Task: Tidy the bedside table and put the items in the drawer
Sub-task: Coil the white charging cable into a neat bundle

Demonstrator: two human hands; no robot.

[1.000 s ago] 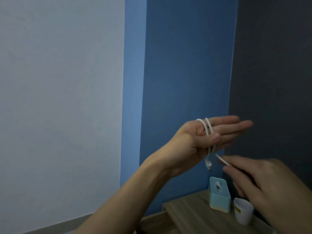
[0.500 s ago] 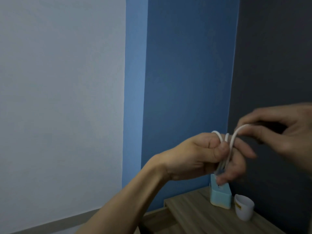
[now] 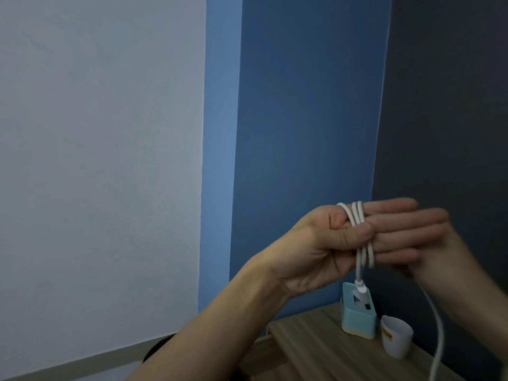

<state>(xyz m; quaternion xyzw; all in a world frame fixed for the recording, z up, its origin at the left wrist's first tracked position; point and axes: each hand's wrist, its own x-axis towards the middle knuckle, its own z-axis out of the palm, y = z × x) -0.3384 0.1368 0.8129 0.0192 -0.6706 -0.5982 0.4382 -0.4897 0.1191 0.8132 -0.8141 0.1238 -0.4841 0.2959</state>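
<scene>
A white cable [image 3: 357, 218] is looped three times around the straight fingers of my left hand [image 3: 324, 243], raised in front of the blue wall. My left thumb presses the loops against the fingers. The cable's plug end [image 3: 361, 291] dangles below that hand. My right hand [image 3: 456, 270] is blurred and sits just behind the left fingertips, its fingers hidden. The loose tail of the cable [image 3: 438, 331] hangs from it down to the bottom edge. The wooden bedside table [image 3: 316, 350] lies below. No drawer is in view.
A light blue box [image 3: 357, 323] with cut-outs on top stands at the table's back, close to the wall corner. A small white cup [image 3: 395, 339] with a yellow label stands to its right. A dark wall closes the right side.
My left fingers, curled half a second ago, are straight again with a third loop of cable around them. My right hand has come down from the upper right to behind the left fingertips.
</scene>
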